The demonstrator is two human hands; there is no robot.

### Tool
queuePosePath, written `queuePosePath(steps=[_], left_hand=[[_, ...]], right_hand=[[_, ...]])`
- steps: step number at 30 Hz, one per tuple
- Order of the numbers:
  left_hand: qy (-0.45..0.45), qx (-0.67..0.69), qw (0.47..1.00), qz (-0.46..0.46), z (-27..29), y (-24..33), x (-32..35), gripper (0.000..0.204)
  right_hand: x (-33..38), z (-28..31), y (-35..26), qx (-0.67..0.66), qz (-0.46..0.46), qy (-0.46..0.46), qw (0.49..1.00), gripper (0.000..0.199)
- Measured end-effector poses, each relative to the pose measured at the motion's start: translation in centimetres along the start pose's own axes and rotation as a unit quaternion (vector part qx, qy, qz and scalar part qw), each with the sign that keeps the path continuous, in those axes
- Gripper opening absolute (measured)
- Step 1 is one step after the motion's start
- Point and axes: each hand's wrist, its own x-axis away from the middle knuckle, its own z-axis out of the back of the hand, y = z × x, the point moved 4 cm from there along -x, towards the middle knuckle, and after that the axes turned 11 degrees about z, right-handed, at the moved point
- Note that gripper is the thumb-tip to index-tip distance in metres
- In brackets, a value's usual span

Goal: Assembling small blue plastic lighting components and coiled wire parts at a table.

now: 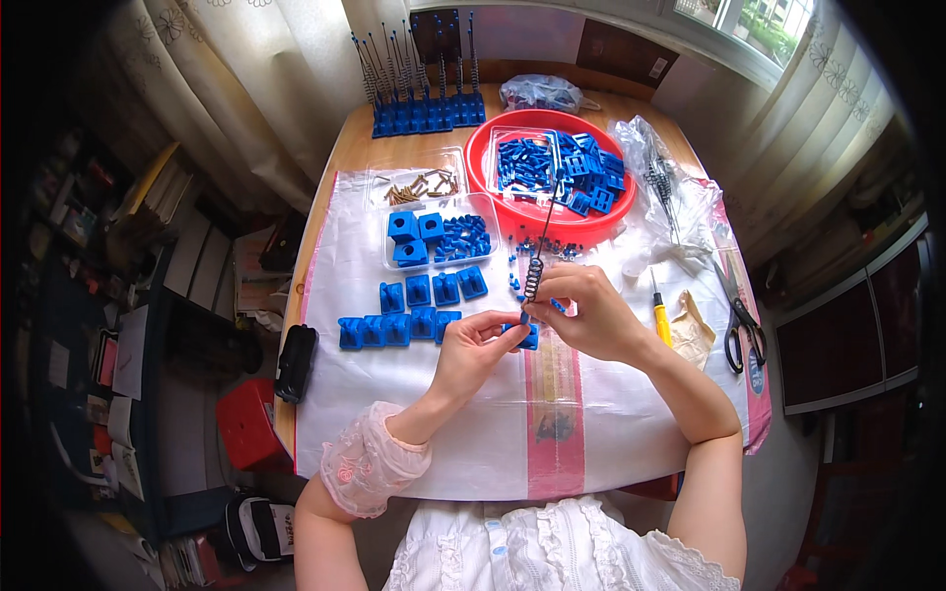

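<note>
My left hand and my right hand meet over the middle of the covered table. Fingers of the left are closed on a small blue plastic block, mostly hidden beneath them. Just above it, the right thumb and fingers pinch the lower end of a dark coil spring. A thin dark rod runs up out of the spring, tilted slightly right. Whether spring and block are joined is hidden by the fingertips. To the left, several similar blue blocks stand in two rows.
Behind are a clear tub of blue parts, brass-coloured pins and a red basin. Blue bases with upright springs stand at the back. Scissors, a yellow-handled screwdriver and a plastic bag lie right. A black case sits at the left edge.
</note>
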Motion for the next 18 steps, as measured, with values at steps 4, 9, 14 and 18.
queuePosePath(steps=[4,9,14,18], left_hand=[[-0.002,-0.001,1.000,-0.003,0.21,-0.38,0.04,0.022],[-0.025,0.015,1.000,0.002,-0.06,-0.56,-0.01,0.021],[-0.021,0.010,1.000,0.010,0.03,-0.51,0.10,0.020],[-0.019,-0.010,1.000,0.018,-0.02,-0.25,0.19,0.019]], right_hand=[[-0.03,-0.03,-0.07,-0.006,0.003,0.000,1.000,0.004],[0.08,0.21,-0.27,0.005,0.001,-0.008,1.000,0.005],[0.07,0.14,-0.27,0.015,0.002,-0.016,1.000,0.008],[0.12,0.27,-0.26,0.017,-0.001,-0.021,1.000,0.009]])
